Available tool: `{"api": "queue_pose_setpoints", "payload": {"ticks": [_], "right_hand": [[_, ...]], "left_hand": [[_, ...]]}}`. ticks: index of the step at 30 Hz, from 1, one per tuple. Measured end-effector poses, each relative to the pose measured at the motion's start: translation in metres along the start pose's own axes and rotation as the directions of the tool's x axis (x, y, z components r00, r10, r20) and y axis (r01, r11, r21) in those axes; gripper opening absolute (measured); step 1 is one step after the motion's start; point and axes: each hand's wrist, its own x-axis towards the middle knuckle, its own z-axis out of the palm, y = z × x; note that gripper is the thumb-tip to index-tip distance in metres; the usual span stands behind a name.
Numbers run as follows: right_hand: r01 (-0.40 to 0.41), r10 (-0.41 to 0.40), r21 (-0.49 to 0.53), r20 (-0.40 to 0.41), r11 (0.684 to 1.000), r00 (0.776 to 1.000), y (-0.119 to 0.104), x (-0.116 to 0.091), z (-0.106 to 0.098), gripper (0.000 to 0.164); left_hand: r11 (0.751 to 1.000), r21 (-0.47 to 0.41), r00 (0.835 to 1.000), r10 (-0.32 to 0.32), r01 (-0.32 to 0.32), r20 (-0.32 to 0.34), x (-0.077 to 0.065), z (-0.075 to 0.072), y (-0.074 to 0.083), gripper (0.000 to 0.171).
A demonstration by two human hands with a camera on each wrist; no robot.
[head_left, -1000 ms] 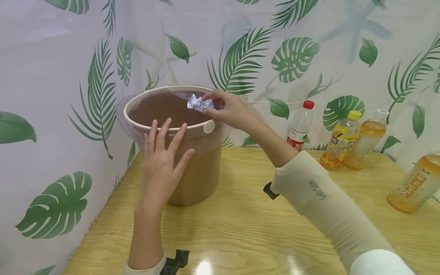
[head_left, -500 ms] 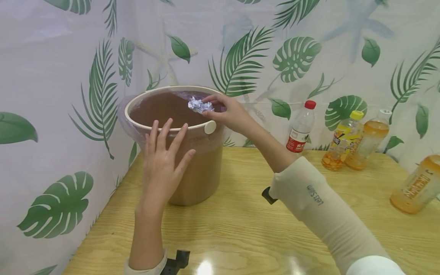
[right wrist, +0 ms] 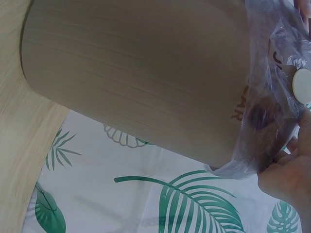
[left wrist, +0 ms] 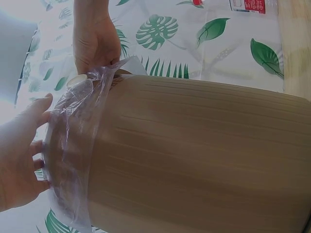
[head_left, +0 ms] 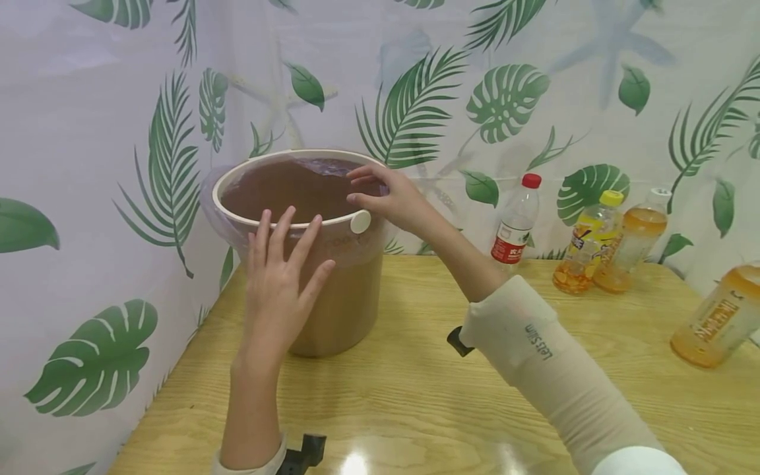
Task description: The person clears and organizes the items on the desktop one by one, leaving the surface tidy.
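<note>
A brown trash bin [head_left: 344,290] with a cream rim stands upright on the wooden table. Its thin clear liner bag [left wrist: 73,126] is folded down over the outside of the rim. My left hand [head_left: 279,284] rests its spread, straight fingertips at the near side of the rim. Over the right part of the opening, my right hand [head_left: 394,198] has its thumb and fingers apart with nothing between them. In the right wrist view that hand [right wrist: 289,167] shows beside the bagged rim. The bin's deeper inside is hidden from the head view.
Right of the bin stand a red-capped bottle [head_left: 516,231], a yellow-capped bottle [head_left: 588,244] and a white-capped bottle [head_left: 629,244]. Another bottle [head_left: 715,320] with orange contents is at the table's right edge. A leaf-print sheet [head_left: 427,39] hangs behind and at the left.
The crumpled paper ball that my right hand pinched over the opening has been let go and is out of sight. My left hand stays at the rim.
</note>
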Motion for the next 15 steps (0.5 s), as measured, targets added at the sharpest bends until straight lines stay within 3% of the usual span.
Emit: {"api": "queue_pose_setpoints", "payload": {"ticks": [15], "right_hand": [[0.011, -0.011, -0.027, -0.006, 1.000, 1.000, 0.0004, 0.0006, 0.0016, 0.037]], "left_hand": [[1.000, -0.011, 1.000, -0.010, 0.010, -0.003, 0.0000, -0.0006, -0.0021, 0.058]]}}
